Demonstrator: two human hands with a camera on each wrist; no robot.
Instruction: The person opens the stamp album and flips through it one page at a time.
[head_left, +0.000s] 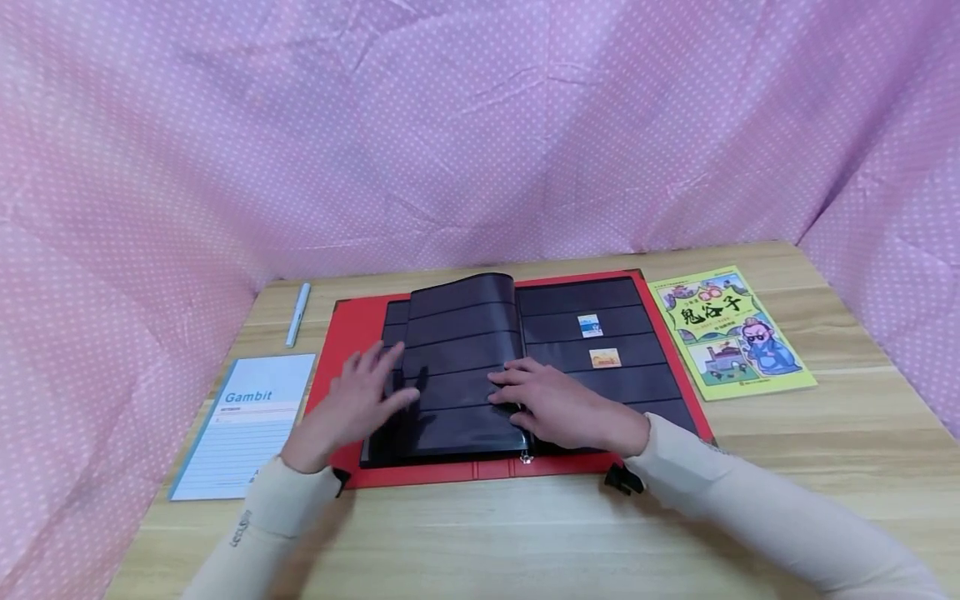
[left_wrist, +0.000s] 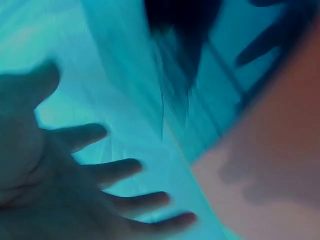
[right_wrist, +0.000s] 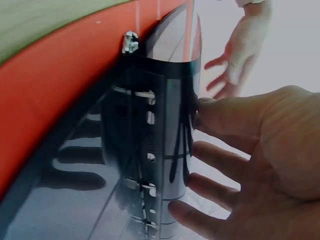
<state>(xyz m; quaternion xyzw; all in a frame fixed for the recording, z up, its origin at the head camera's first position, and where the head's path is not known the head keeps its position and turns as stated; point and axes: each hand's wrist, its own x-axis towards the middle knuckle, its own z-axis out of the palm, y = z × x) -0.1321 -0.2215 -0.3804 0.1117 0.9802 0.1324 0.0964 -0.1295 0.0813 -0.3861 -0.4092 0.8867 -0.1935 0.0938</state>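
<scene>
A red stamp album [head_left: 352,321] lies spread open on the table, with black pocket pages inside. Its left-hand page [head_left: 461,358] bulges upward near the spine. On the right-hand page [head_left: 555,302] sit a blue-and-white stamp [head_left: 590,326] and an orange stamp [head_left: 605,358]. My left hand [head_left: 360,396], fingers spread, is over the left edge of the pages; whether it touches them cannot be told. Close to the spine, my right hand [head_left: 558,404] has its fingers extended against the raised page, beside the metal binder rings [right_wrist: 147,95] seen in the right wrist view.
Left of the album are a light-blue notebook [head_left: 258,425] marked Gambit and a pale blue pen [head_left: 298,315]. A yellow-green illustrated book [head_left: 731,333] lies to the right. Pink dotted cloth [head_left: 480,133] hangs behind the wooden table [head_left: 480,533].
</scene>
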